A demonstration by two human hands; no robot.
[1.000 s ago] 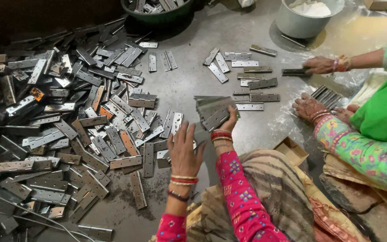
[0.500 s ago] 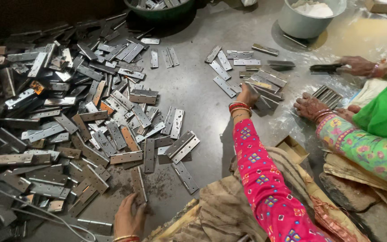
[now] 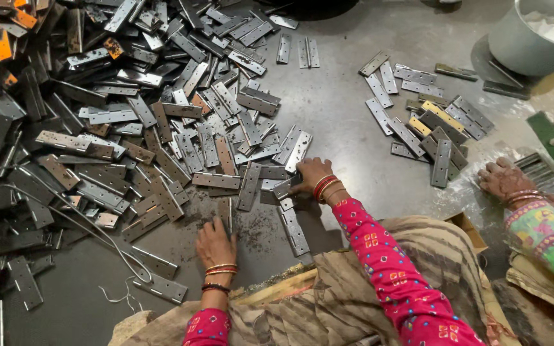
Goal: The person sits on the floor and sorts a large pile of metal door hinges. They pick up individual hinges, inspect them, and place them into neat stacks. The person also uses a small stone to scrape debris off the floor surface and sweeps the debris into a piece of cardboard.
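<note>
A person in pink patterned sleeves and bangles sits at the edge of a grey metal floor [image 3: 347,109], working at a large heap of hinges [image 3: 117,122] that spreads across the left half of the view. The right hand [image 3: 310,174] curls its fingers round a small hinge [image 3: 285,187] at the near edge of the heap, the grip partly closed on the plate. The left hand [image 3: 214,242] lies palm down with fingers spread, touching a dark strip hinge [image 3: 226,213] beside it; whether it has actually taken hold cannot be told. To the right, well apart from the heap, a smaller pile of hinges [image 3: 428,122] lies in a looser group, some yellowish. Judging by the two piles, sorting appears to be at an early stage, with most pieces left in the big heap. A co-worker's hand [image 3: 503,181] rests near a stack of plates [image 3: 537,168] at the right edge, another hand holds a green block [image 3: 545,133], and a grey bucket [image 3: 520,48] of white powder stands at the top right.
</note>
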